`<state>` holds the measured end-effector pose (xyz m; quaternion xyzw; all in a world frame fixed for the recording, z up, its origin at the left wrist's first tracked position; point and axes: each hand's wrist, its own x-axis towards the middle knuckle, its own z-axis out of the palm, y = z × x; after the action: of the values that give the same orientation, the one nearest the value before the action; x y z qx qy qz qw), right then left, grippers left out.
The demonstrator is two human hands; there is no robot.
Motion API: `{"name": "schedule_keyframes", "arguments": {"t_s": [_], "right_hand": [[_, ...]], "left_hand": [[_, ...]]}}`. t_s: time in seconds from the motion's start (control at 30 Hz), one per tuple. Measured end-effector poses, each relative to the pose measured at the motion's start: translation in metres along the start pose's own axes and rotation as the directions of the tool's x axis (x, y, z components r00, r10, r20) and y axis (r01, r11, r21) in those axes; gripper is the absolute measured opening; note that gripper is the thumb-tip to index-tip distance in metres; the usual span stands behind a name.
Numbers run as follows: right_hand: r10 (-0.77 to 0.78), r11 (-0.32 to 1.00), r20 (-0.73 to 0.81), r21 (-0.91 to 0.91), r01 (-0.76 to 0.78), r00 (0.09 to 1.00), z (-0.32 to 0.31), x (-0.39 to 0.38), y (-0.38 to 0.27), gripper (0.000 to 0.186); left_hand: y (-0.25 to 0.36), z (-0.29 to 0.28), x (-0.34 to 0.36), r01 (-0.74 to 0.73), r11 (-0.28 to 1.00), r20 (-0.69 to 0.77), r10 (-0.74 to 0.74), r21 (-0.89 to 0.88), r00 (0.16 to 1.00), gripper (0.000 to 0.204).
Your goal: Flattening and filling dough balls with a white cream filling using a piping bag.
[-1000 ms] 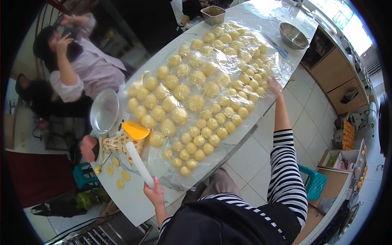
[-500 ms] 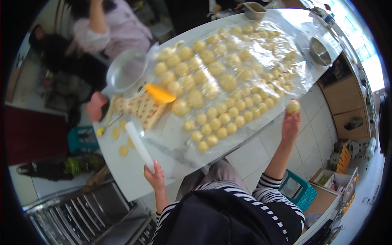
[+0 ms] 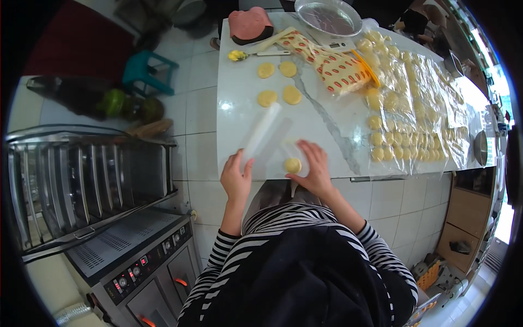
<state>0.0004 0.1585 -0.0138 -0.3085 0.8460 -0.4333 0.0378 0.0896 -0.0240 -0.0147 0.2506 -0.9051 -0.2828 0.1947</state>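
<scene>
My left hand (image 3: 236, 177) is closed round one end of a white rolling pin (image 3: 262, 128), held slanting above the near left part of the white table (image 3: 338, 161). A ball of pale yellow dough (image 3: 293, 165) rests near the table's front edge. My right hand (image 3: 316, 169) curves beside it with fingers apart, the thumb at the ball's near side; the fingertips are slightly blurred. Beyond the rolling pin lie several flattened dough rounds (image 3: 267, 98). Many more dough balls (image 3: 391, 139) sit in rows under clear plastic sheeting (image 3: 444, 147) at the right.
Toward the back are a spoon (image 3: 272, 53) with yellow filling, a patterned piping-bag-like pouch (image 3: 338, 68), an orange scraper (image 3: 368, 68), and a metal bowl (image 3: 328, 16) on a scale (image 3: 339, 44). A tray rack (image 3: 98, 185) over an oven (image 3: 144, 267) stands left; a teal stool (image 3: 150, 73) is farther back.
My view has swung to the left side of the table. My right hand has brought a dough ball from the sheeted rows to the front edge, where its fingers now spread around it.
</scene>
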Motion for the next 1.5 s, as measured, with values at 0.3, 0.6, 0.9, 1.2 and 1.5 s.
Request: {"name": "schedule_keyframes", "arguments": {"t_s": [0.3, 0.6, 0.9, 1.2, 1.5], "right_hand": [[-0.113, 0.823, 0.054, -0.554, 0.124, 0.992, -0.020, -0.032, 0.022, 0.047], [0.044, 0.831, 0.122, -0.556, 0.032, 0.991, -0.008, 0.006, 0.040, 0.065], [-0.016, 0.837, 0.201, -0.533, 0.123, 0.980, -0.013, 0.014, 0.052, 0.060], [0.146, 0.919, 0.296, 0.313, -0.241, 0.944, -0.040, -0.014, 0.059, 0.041], [0.094, 0.980, 0.368, -0.196, -0.022, 0.925, 0.013, 0.020, 0.016, 0.033]], "left_hand": [[0.000, 0.006, -0.030, -0.536, 0.844, 0.276, 0.511, 0.020, 0.814, 0.036], [0.002, 0.046, 0.013, -0.478, 0.825, 0.452, 0.318, 0.301, 0.833, 0.057], [0.007, 0.059, 0.027, -0.430, 0.859, 0.383, 0.311, 0.279, 0.870, 0.058], [-0.026, 0.037, -0.047, -0.626, 0.765, 0.113, 0.616, 0.148, 0.780, 0.029], [-0.083, -0.021, -0.066, -0.080, 0.955, -0.432, 0.202, 0.285, 0.879, 0.030]]}}
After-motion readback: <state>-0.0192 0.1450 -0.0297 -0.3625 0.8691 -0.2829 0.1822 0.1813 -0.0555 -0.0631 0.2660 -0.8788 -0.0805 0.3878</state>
